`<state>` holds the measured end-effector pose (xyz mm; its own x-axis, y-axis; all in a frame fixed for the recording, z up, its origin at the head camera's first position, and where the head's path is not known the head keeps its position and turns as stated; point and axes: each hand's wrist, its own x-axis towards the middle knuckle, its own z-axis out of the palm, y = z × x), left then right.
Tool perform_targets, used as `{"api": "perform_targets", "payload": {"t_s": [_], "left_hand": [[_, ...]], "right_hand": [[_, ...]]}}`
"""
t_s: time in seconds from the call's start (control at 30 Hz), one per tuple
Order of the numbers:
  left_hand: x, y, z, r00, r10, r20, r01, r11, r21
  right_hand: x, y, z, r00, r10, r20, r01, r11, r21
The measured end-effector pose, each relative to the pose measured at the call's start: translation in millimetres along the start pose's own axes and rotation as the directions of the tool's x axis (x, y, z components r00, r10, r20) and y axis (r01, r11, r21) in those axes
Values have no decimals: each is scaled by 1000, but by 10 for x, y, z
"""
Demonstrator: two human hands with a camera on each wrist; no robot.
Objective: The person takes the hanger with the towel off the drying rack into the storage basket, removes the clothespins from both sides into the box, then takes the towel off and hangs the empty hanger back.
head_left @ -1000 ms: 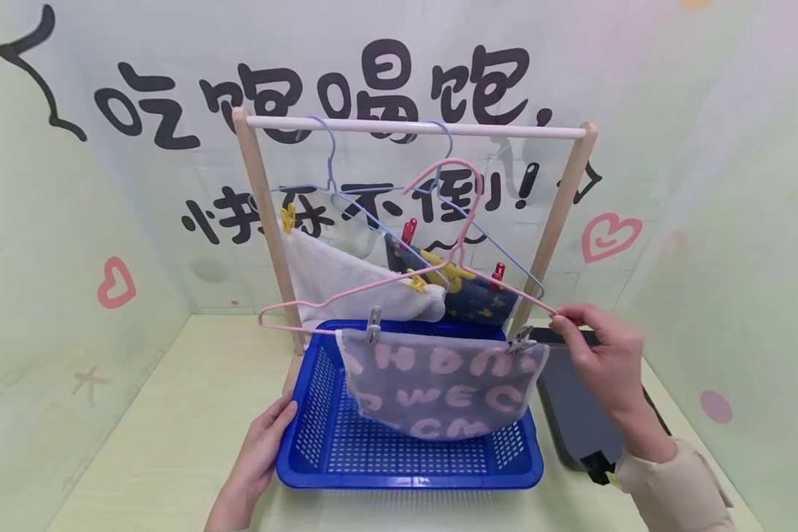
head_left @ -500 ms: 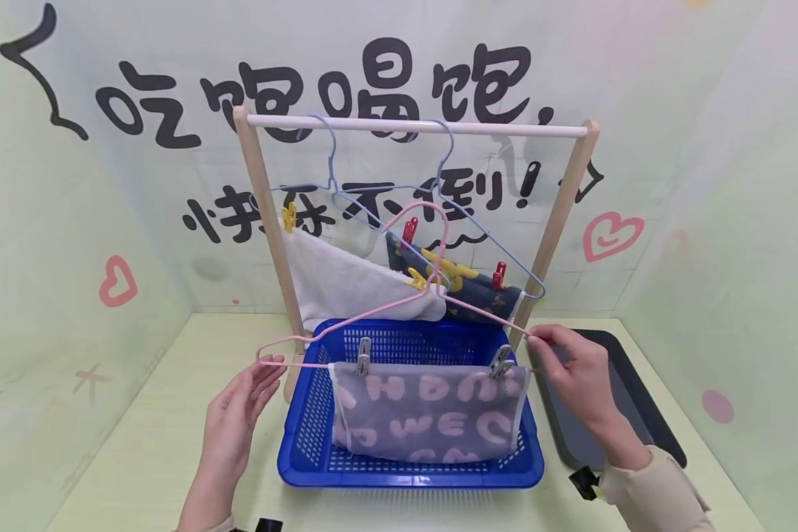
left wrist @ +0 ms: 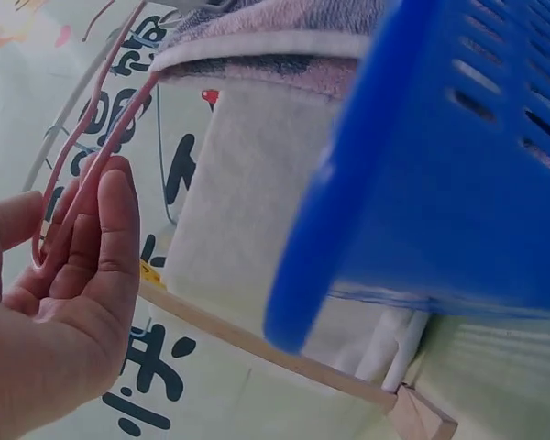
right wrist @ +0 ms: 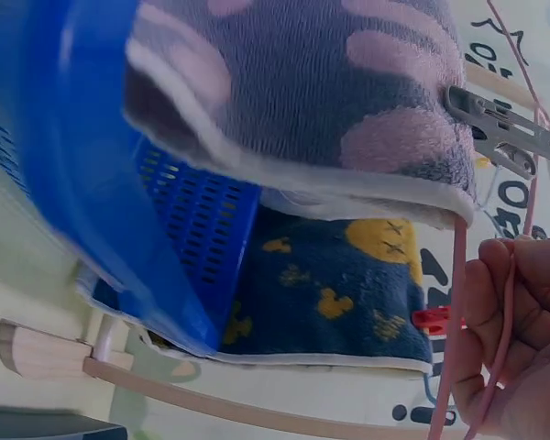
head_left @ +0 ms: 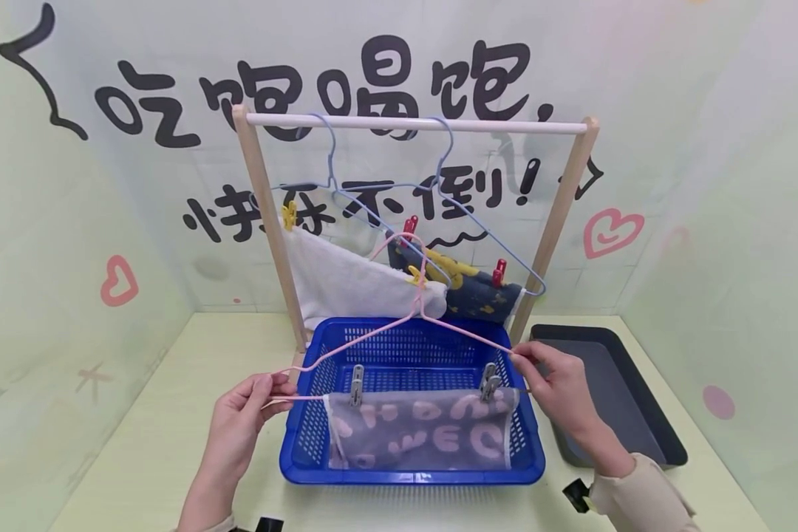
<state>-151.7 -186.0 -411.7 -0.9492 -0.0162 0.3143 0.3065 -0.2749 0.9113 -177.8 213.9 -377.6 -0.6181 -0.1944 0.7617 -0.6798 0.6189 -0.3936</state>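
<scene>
A pink clothes hanger (head_left: 468, 334) is held over the blue basket (head_left: 412, 477). My left hand (head_left: 229, 425) grips its left end; in the left wrist view the thumb and curled fingers are around the bent wire. At the other end my right hand (head_left: 561, 384) pinches the sloping wire between thumb and fingers. Over the hanger's bottom bar hangs a grey-purple towel (head_left: 425, 432) with pink letters. Two grey clothespins, the left one (head_left: 357, 384) and the right one (head_left: 489, 382), clip it there. The towel's lower part hangs inside the basket, behind its front rim.
Behind the basket stands a rack with a white rail (head_left: 412, 124) and wooden posts. Two blue hangers on it carry a white towel (head_left: 352, 284) with yellow pegs and a dark blue towel (head_left: 482, 299) with red pegs. A dark grey tray (head_left: 628, 395) lies at the right.
The pink hanger and towel have come down and slightly left, from above the basket into it. My left hand has left the basket's rim and taken the hanger's left end.
</scene>
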Motion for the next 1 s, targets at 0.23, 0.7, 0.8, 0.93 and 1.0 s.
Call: {"api": "perform_targets", "payload": {"t_s": [0.23,0.7,0.8,0.93,1.0], "left_hand": [[-23,-122,-54,998,-19,54,15,997,77],[-140,-240,-70,991,-115,67,111,992,62],[-162,-251,-31,992,-117,45,115,992,51],[-199,-252,17,988,-153,-1,153,986,70],[-219,-250,27,986,-164,-14,165,983,76]], "right_hand": [[-80,-7,30,992,95,85,-95,996,-5],[-213,41,83,966,186,179,-183,983,-32],[-223,60,96,987,101,129,-101,995,-8],[-228,80,109,997,-71,43,68,996,51],[-234,75,108,991,-124,41,120,988,95]]}}
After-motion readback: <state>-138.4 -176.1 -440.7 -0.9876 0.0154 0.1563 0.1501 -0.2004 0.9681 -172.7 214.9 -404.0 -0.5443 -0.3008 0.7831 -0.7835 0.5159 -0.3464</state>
